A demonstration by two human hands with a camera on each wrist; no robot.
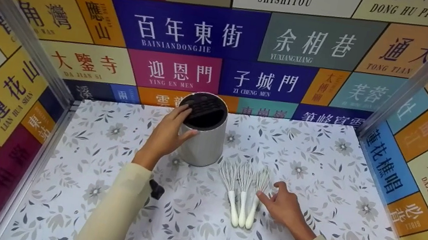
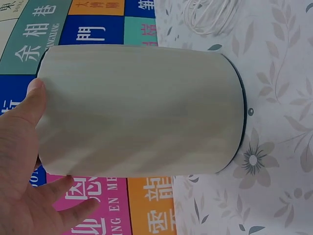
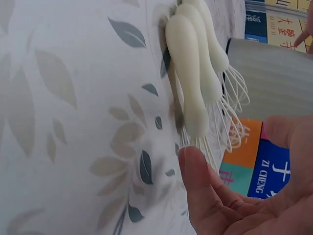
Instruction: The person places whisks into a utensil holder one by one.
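A light grey cylindrical utensil holder [image 1: 202, 148] with a black rim stands upright toward the back of the table. At its left side my left hand [image 1: 168, 132] touches the rim, thumb at the near edge and fingers spread along the far side. In the left wrist view those fingers [image 2: 80, 208] look fairly straight beside the holder's wall. Three wire whisks with cream handles [image 1: 241, 211] lie side by side, handles toward me. My right hand [image 1: 286, 206] is just right of the rightmost whisk [image 1: 256, 201], thumb and forefinger apart with nothing between them.
The table [image 1: 66, 199] wears a white cloth printed with grey flowers and leaves. Panels of colourful signs [image 1: 186, 28] enclose the back and both sides. Clear corner posts [image 1: 413, 71] rise at the rear corners.
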